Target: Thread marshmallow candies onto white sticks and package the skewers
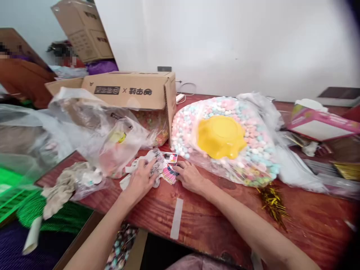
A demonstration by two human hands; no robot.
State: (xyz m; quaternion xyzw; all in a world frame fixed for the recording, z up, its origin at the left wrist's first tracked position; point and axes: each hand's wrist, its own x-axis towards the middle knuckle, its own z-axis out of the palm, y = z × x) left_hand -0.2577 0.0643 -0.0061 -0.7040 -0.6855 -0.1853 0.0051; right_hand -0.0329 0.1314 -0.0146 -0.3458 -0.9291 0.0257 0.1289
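Observation:
My left hand (pixel 142 175) lies with fingers spread over a loose heap of white and grey printed paper or plastic pieces (pixel 128 182) on the table. Close by on the right, my right hand (pixel 192 177) has its bent fingers apart at the edge of a fan of small pink-and-white cards (pixel 169 174). A white card with coloured print (pixel 170 157) lies just behind the fan. I cannot tell whether the fingertips grip any of these pieces.
A bag of pastel balls (pixel 260 138) bears a yellow scalloped bowl (pixel 222 137). An open carton (pixel 126 88) and clear plastic bags (pixel 112 138) stand behind my left hand. Gold tinsel (pixel 272 204) lies right on the reddish wooden table (pixel 213 221); tape (pixel 176 219) sticks near its front edge.

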